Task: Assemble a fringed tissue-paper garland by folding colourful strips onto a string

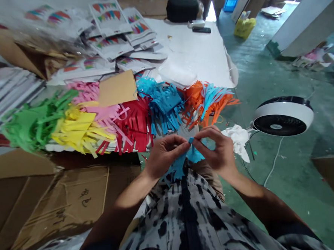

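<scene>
While L hand & R hand pinch blue paper, tearing's the main risk

Fingertips closed on its top, fringe just below. Uneven pull could prob. tear it or tangle fringe. Just beyond fingers: paper piles along near edge of white table, packets farther back & left. Left of fingers, cardboard box; right, fan & green floor.

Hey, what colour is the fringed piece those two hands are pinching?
The fringed piece is bright light blue, as the head view shows.
</scene>
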Available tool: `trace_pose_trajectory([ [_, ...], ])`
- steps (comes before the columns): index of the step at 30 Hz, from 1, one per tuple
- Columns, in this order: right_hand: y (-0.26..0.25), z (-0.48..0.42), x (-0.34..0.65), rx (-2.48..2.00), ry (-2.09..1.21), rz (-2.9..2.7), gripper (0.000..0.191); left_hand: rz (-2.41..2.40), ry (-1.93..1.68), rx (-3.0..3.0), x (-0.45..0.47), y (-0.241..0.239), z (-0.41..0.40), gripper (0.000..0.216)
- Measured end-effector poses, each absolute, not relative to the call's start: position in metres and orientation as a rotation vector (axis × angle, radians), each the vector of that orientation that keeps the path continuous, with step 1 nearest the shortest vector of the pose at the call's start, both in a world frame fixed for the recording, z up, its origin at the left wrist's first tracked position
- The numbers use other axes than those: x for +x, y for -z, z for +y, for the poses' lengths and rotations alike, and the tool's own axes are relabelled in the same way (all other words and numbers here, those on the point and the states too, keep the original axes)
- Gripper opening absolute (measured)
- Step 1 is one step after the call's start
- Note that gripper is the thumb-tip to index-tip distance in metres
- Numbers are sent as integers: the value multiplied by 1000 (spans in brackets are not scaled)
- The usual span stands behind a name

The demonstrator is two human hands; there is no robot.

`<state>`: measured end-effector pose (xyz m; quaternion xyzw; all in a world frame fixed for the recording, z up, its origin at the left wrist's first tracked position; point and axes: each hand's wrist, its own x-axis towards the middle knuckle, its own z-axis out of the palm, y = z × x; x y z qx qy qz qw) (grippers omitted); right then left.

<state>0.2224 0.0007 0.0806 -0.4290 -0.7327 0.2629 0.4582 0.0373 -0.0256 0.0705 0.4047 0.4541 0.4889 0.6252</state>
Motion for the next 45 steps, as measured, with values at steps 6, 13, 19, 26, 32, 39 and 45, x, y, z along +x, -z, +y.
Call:
trace_pose_trajectory([
  [6, -95, 28, 209, -1000, -991, -1579, 10, 995, -1254, 952, 39, -88, -1, 26],
  [13, -63, 24, 216, -993, -841, -1941, 18, 976, -1538, 875, 28, -97, 21, 28],
  [19, -72, 33, 247, -938, -674, -2251, 39, 965, -1560, 897, 19, -100, 19, 29],
  [26, -115, 41, 229, -969, -696, -1893, 14, 1019, -1415, 1197, 42, -92, 8, 19],
  [32, -100, 41, 212, -960, -633, -1809, 13, 1002, -1391, 1026, 45, -79, 12, 23],
  [39, -95, 128, 202, -1020, -606, -1997, 23, 1092, -1482, 839, 25, -56, 23, 28],
  [45, -94, 262, 174, -1817, -55, -2366, 31, 1106, -1469, 738, 7, -52, 22, 30],
])
